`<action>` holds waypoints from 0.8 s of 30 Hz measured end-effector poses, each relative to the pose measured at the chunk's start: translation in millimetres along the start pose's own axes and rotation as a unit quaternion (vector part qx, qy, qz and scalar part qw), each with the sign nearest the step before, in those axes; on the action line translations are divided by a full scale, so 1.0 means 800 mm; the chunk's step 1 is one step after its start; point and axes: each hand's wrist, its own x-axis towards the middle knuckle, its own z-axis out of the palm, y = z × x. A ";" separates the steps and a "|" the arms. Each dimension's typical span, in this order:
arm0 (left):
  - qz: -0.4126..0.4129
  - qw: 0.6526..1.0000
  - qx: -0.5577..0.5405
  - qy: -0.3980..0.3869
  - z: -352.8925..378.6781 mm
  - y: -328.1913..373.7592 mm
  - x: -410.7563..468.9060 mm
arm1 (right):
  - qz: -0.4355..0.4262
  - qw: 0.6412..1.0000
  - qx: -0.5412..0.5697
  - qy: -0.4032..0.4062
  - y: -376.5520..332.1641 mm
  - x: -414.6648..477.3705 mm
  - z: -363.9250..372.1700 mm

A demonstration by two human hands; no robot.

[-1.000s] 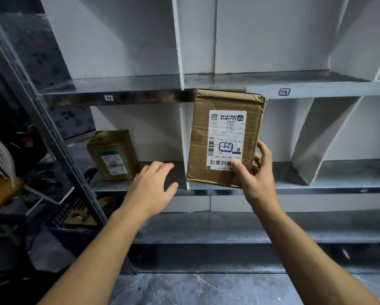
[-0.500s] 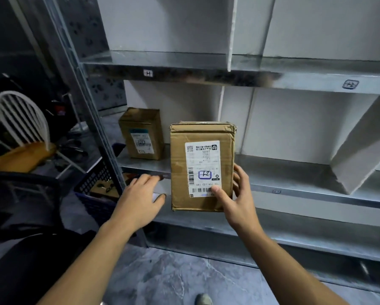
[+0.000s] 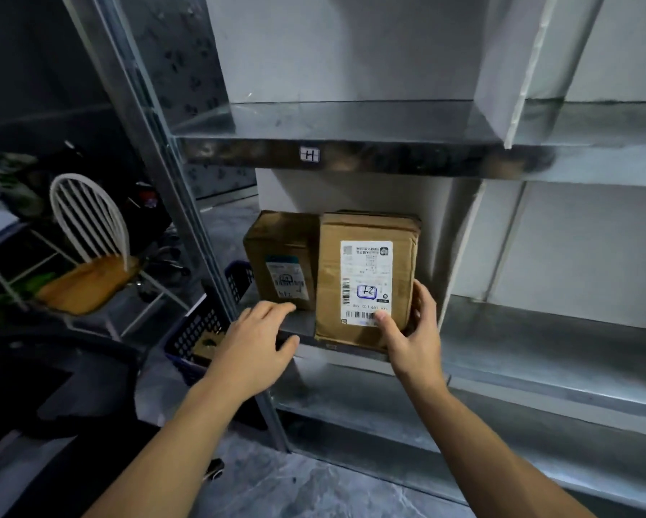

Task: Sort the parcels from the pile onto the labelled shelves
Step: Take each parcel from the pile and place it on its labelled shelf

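**Operator:** Report hand states, left to right.

**Inspector:** The left hand [image 3: 256, 345] hovers at the shelf lip [image 3: 538, 372] with its fingers extended and relaxed, grasping nothing. Its fingertips lie near the base of the neighbouring parcel [image 3: 280, 263]; contact cannot be confirmed. The right hand [image 3: 413, 334] grips the held parcel [image 3: 366, 278], thumb pressed on the lower part of the shipping label [image 3: 366, 282] and fingers wrapped round the right edge.

**Operator:** Where is the held parcel?

**Inspector:** It is in the leftmost bay of the middle shelf, just beside the neighbouring parcel and left of the white divider [image 3: 459, 248]. Its bottom edge sits at the front lip.

**Operator:** Hazards?

**Inspector:** There are two.
1. If the parcel is released this far forward, it can tip outward off the lip. It probably needs pushing deeper first.
2. A mis-sort is possible. The tag on this shelf's lip is too small to read, so it cannot be checked against the parcel's handwritten mark.

**Operator:** Orientation?

**Inspector:** The parcel stands upright on a short end with its long axis vertical. The labelled face points outward, toward the person.
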 end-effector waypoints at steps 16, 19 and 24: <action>0.094 0.988 0.011 -0.123 0.053 -0.028 0.107 | 0.113 0.990 -0.074 0.037 0.056 0.096 0.030; 0.095 0.987 0.004 -0.133 0.064 -0.034 0.112 | 0.130 0.987 -0.086 0.045 0.066 0.099 0.028; 0.093 0.985 -0.008 -0.143 0.077 -0.037 0.120 | 0.161 0.981 -0.099 0.053 0.077 0.106 0.025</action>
